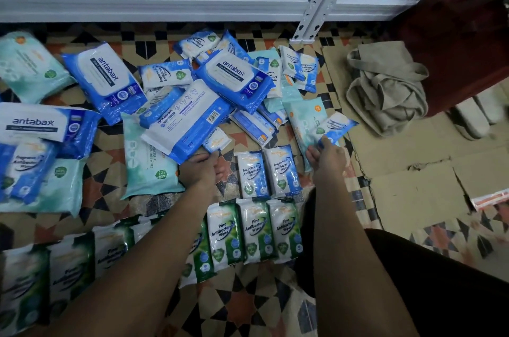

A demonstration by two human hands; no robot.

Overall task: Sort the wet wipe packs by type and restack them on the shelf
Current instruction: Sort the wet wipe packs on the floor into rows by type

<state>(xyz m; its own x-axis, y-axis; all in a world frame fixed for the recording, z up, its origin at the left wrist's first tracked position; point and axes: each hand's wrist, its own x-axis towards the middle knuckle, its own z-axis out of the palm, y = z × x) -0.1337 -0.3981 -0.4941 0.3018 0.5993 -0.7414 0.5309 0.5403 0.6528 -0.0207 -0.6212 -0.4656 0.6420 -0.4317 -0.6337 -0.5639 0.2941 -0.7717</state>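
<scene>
Left hand (202,168) pinches a small blue pack (216,142) half hidden under the pile (192,94); right hand (327,156) grips another blue pack (334,127). Packs cover the patterned floor (248,298) below the white shelf (165,3).

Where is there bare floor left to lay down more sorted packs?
Bare cardboard lies right of the right hand, below the beige bag. Bare tile shows below the green pine packs. The blue pile under the shelf is crowded.

1. Small blue pack (216,142): mostly hidden under the antabax pack (187,123).
2. Left green packs (24,287): blurred, cut by the edge.
3. Left forearm (154,248): covers one green pack (199,251).
</scene>
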